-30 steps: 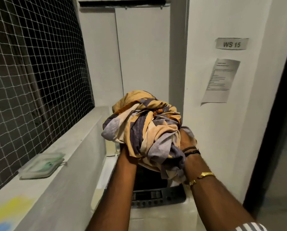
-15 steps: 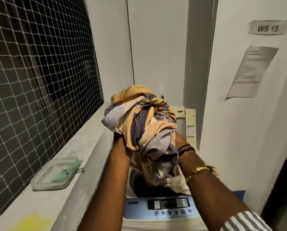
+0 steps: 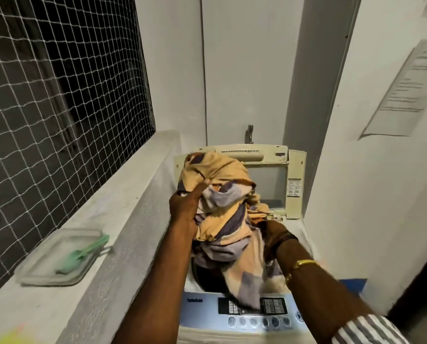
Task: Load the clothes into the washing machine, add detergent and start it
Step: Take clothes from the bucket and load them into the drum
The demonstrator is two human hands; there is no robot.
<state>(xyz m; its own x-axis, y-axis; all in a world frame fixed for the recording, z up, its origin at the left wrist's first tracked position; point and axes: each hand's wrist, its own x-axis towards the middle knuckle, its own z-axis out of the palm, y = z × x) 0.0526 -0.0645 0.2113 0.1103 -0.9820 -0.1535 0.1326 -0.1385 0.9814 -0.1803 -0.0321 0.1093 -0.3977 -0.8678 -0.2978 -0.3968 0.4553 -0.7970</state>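
A person's left hand (image 3: 185, 207), fingers clenched on a yellow-and-purple clothes bundle (image 3: 222, 194), holds it above the open washing machine (image 3: 244, 151) drum. The right hand (image 3: 273, 230) is buried in cloth, so its grip cannot be told. A loose end drapes over the near control panel (image 3: 252, 321) and could land outside the drum.

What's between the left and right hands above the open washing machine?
In the head view, the crumpled yellow-and-purple patterned cloth bundle fills that gap; the left hand grips it, the right hand is half buried in it.
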